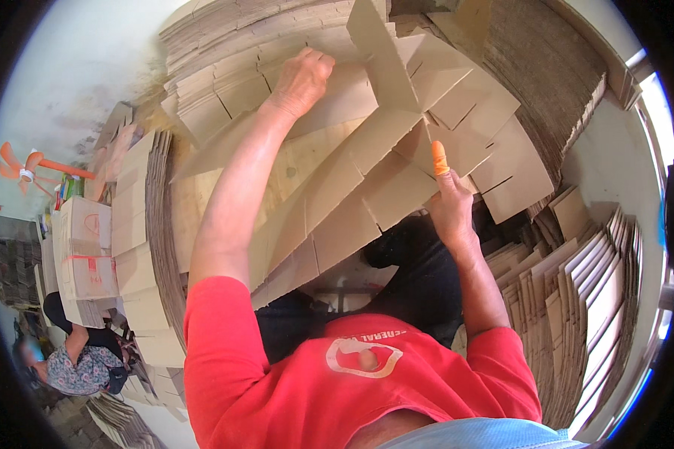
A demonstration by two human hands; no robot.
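A large slotted cardboard blank (307, 213) lies slantwise before me, partly folded, with one panel (382, 60) standing up at its far end. My left hand (305, 78) is closed in a fist at the far side, next to another cardboard panel (344, 93); whatever its fingers hold is hidden. On the right, my right hand (451, 206) is closed at the near edge of the slotted cardboard flaps (449, 142). Its thumb points away from me and wears an orange finger cover (439, 159). The other fingers are curled and partly hidden.
A plywood surface (299, 161) shows beneath the cardboard. Stacks of flat cardboard stand at the back (232, 56), left (138, 194) and right (577, 299). A taped carton (86, 251) and an orange fan (26, 172) are at left. Another person (82, 367) sits at lower left.
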